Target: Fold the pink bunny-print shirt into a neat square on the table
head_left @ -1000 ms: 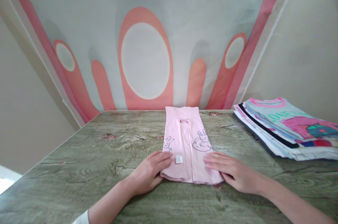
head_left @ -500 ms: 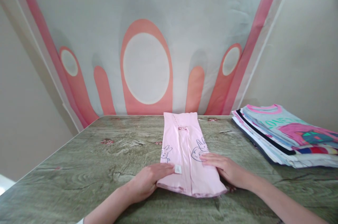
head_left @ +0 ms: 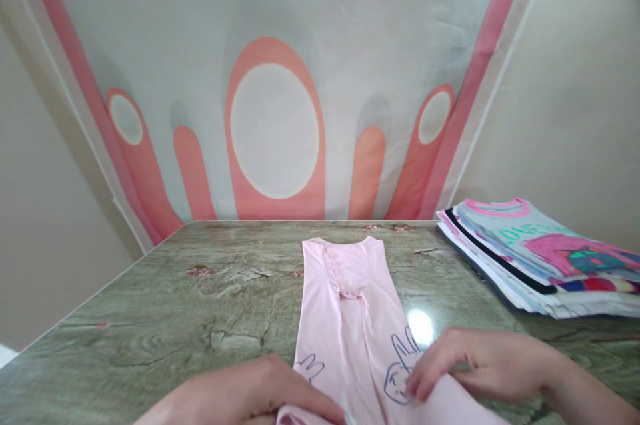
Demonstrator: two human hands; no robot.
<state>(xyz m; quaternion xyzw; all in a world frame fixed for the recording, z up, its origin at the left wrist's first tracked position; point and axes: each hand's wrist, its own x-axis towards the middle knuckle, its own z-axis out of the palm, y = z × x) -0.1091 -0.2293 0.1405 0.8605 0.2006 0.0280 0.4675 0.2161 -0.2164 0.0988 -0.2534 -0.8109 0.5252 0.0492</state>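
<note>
A pink children's top point(head_left: 350, 331) with rabbit line drawings lies lengthwise in front of me, its sides folded in toward the middle. My left hand point(head_left: 255, 391) is closed on the near left part of the top, its fingertips partly cut off by the lower picture edge. My right hand point(head_left: 485, 361) pinches the near right side beside a rabbit drawing, and the cloth there is lifted. The near hem runs out of view below.
A stack of folded clothes point(head_left: 540, 258), a grey shirt with pink trim uppermost, sits at the right of the wood-patterned table point(head_left: 165, 305). Behind the table's far edge stands a wall panel point(head_left: 400, 25) with coral and white shapes.
Both hands have come nearer to me, drawing the pink top along the table. Before, they lay flat on it; now they grip its near sides and raise the cloth.
</note>
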